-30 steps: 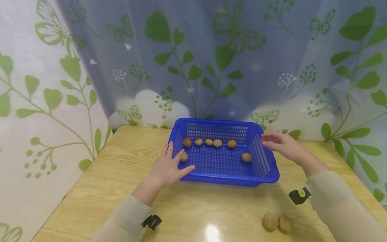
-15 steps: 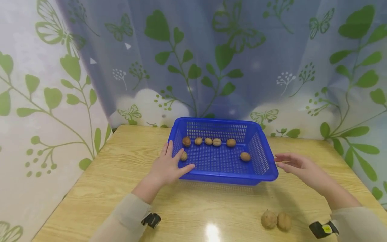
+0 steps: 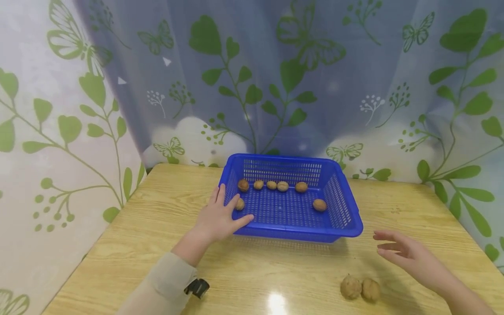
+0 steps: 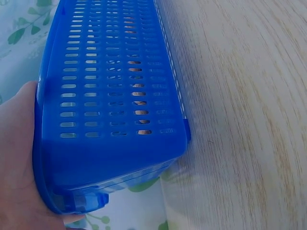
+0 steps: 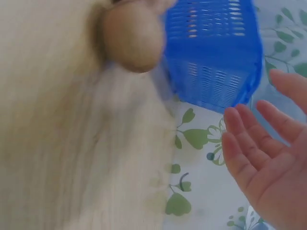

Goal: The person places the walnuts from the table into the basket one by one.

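Note:
A blue plastic basket (image 3: 289, 230) with slotted walls stands on the wooden table. Inside it lie several walnuts (image 3: 282, 186), most of them along the back wall. My left hand (image 3: 216, 221) rests spread over the basket's left rim, thumb along the front edge, partly covering one walnut (image 3: 239, 204). In the left wrist view that hand lies against the rim beside the slotted outer wall (image 4: 115, 105). My right hand (image 3: 417, 260) holds nothing, fingers loosely bent, over the table right of the basket. Two walnuts, one rougher (image 3: 350, 287) and one smoother (image 3: 371, 289), sit side by side left of it.
The table (image 3: 252, 275) extends in front of the basket and to both sides. A patterned curtain (image 3: 252, 87) hangs close behind the basket, and another light patterned sheet (image 3: 51, 175) borders the table's left side. A black wrist device (image 3: 197, 288) is on my left sleeve.
My right hand has drawn back from the basket's right rim, moving right and toward the front, near the two loose walnuts. The left hand has stayed on the rim.

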`<state>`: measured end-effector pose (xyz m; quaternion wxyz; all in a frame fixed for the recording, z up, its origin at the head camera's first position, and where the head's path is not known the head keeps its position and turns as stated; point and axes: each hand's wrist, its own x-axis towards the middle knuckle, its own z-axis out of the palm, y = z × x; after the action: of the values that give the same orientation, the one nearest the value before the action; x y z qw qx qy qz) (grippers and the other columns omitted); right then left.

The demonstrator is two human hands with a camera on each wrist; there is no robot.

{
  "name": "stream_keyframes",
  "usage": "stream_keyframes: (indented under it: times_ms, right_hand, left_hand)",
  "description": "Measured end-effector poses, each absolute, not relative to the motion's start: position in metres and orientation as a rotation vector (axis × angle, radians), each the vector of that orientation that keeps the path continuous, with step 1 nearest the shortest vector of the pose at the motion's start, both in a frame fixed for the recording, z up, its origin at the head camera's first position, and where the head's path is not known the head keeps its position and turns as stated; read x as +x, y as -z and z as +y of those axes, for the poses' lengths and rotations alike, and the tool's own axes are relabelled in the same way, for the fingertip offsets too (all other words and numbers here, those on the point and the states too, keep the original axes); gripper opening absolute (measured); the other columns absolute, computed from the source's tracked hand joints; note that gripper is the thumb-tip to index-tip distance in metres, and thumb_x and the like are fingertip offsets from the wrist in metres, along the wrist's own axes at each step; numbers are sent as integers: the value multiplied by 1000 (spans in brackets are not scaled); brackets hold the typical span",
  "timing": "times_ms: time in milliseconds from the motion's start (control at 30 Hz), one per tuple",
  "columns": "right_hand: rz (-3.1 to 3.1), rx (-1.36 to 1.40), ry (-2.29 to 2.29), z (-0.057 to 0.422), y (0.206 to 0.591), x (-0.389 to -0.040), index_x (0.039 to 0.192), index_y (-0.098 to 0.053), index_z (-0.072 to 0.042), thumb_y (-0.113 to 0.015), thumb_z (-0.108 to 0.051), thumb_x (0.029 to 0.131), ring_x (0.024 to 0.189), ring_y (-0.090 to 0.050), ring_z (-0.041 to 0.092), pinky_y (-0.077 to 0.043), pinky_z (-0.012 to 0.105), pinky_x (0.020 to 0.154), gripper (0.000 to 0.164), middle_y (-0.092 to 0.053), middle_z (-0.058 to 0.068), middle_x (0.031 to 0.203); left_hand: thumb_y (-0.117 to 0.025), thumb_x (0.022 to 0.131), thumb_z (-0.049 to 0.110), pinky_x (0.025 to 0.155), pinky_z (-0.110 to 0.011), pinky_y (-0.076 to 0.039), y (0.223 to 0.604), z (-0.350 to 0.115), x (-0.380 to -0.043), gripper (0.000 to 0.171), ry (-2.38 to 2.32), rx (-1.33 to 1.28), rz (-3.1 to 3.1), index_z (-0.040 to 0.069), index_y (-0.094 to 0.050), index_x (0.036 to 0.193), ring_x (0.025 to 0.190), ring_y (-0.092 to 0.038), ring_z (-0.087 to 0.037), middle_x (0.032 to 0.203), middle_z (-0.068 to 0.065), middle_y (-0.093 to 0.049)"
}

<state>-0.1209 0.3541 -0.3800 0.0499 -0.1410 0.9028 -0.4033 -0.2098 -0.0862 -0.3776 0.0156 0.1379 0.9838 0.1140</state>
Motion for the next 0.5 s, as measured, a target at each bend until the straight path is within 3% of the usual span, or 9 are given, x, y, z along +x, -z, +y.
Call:
stream_keyframes:
  times_ms: [100,300,500]
  right_hand:
    - [2761,-524,1147,356,389,-114,131,-48,0,-54,-16,95,101,-53,-3,-50,23,73,39,-53,-15,122]
    - [2595,-616,1074,360,404,-108,131,-43,10,-54,-14,95,100,-53,-1,-49,23,74,44,-50,29,125]
    - [2412,-557,1099,360,415,-102,130,-42,13,-57,-16,93,95,-57,1,-50,24,72,49,-50,34,120]
  left_hand:
    - [-29,83,77,96,-57,-36,378,-86,-210,88,-359,429,3056,17,-32,147,140,3,-36,153,-23,-2]
    - [-28,83,77,96,-56,-36,378,-85,-209,88,-354,430,3058,16,-33,147,140,2,-37,153,-23,-2]
    - [-32,84,74,97,-57,-34,374,-85,-207,86,-367,452,3065,13,-35,145,139,0,-39,152,-26,-5]
